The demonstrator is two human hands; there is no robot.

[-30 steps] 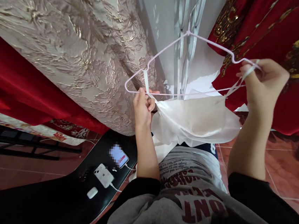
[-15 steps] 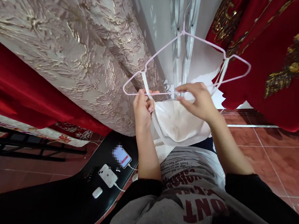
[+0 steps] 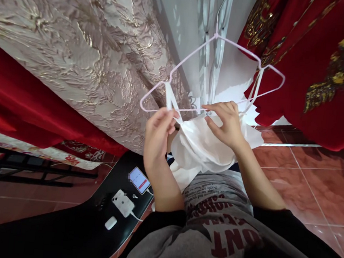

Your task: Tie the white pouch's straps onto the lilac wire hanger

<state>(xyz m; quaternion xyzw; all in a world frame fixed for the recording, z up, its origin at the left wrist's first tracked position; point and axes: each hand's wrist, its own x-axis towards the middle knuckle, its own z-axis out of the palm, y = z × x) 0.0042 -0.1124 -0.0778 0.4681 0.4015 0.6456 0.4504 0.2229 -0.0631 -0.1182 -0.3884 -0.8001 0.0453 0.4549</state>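
Observation:
A pale pink hanger (image 3: 192, 58) hangs by its hook, tilted, in front of the wall. From its two notches a white strappy top (image 3: 202, 148) hangs by thin straps, its body folded and loose near my waist. My left hand (image 3: 159, 134) is at the left strap (image 3: 169, 97), fingers curled and thumb and fingertips closed on it near the lower bar. My right hand (image 3: 226, 124) is at the middle of the lower bar, over the top's upper edge. Its thumb and fingers are apart, and it grips nothing.
A cream embossed curtain (image 3: 84, 55) hangs at the left, a red curtain with gold trim (image 3: 288, 87) at the right. White metal bars (image 3: 216, 60) stand behind the hanger. On a black bench (image 3: 68, 226) lie two phones (image 3: 139, 180) (image 3: 123, 202) and a white earbud case (image 3: 110, 223).
My left hand has turned and shifted slightly left and down, and the left strap now spreads into two strands. The top's body has swung and crumpled. My right hand has barely moved.

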